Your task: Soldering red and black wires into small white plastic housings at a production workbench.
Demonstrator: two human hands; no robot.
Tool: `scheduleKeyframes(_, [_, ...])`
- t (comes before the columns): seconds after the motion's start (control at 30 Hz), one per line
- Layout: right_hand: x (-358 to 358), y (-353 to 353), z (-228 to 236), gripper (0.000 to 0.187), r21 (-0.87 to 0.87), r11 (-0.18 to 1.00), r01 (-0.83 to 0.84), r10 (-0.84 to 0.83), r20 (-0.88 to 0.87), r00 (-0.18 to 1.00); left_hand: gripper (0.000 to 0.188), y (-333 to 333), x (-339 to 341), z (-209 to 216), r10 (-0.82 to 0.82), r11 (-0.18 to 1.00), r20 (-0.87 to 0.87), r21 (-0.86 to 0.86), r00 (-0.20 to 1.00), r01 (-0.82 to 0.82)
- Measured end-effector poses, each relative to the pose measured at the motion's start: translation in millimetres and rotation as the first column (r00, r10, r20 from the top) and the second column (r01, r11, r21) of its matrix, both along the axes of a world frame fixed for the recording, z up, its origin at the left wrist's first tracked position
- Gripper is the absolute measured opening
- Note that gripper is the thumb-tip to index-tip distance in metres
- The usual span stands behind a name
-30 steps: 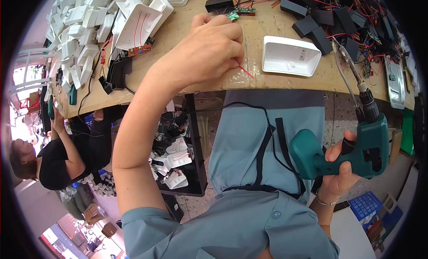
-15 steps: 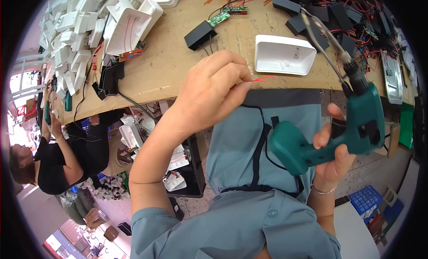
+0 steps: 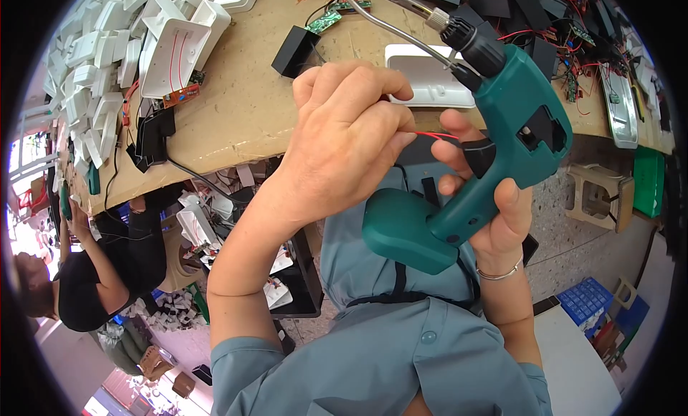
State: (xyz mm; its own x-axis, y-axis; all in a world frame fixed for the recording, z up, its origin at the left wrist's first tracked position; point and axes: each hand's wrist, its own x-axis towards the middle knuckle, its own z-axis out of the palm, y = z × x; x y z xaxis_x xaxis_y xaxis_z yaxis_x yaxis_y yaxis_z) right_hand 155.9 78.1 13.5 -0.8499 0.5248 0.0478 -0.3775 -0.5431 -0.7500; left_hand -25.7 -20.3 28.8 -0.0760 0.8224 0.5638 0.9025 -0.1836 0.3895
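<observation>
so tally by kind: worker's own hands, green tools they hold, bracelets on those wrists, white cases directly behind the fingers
Hands: 2, left hand and right hand
Green tool: 1, in the right hand
Bracelet: 1, right wrist
White case: 1, partly hidden
Total: 5

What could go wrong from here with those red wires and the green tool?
The left hand pinches the red wires close to the right hand and the tool, so they might snag around the trigger. The tool's metal rods cross in front of the white case in this view; if hot, they could mark it, though the gap is hard to judge.
</observation>
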Motion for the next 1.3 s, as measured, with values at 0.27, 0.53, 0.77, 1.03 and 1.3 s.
scheduleKeyframes(0.27, [2.5,-0.2,0.7,0.068,-0.037,0.999,0.013,-0.012,0.039,0.999,0.016,-3.3,-3.7,2.0,-0.092,0.992,0.137,-0.073,0.986,0.103])
scheduleKeyframes(0.53, [-0.3,-1.9,-3.1,0.066,-0.031,0.999,0.027,-0.025,0.062,0.998,0.018,-1.2,-3.1,-14.3,-0.122,0.990,0.345,0.114,0.931,0.087])
scheduleKeyframes(0.77, [-7.1,-6.6,-0.5,0.065,-0.103,0.988,0.114,-0.109,0.051,0.993,0.019,0.6,-2.5,-3.9,-0.169,0.985,0.299,0.006,0.939,0.175])
scheduleKeyframes(1.03, [-5.1,-2.6,-3.8,0.067,-0.037,0.997,0.072,-0.069,0.083,0.994,0.017,0.2,-1.3,-0.8,-0.021,1.000,0.054,0.018,0.998,0.020])
scheduleKeyframes(1.3, [12.6,3.6,-2.2,0.074,0.116,0.982,0.150,-0.165,0.133,0.977,0.015,2.3,-2.8,1.8,-0.077,0.997,0.192,-0.008,0.978,0.080])
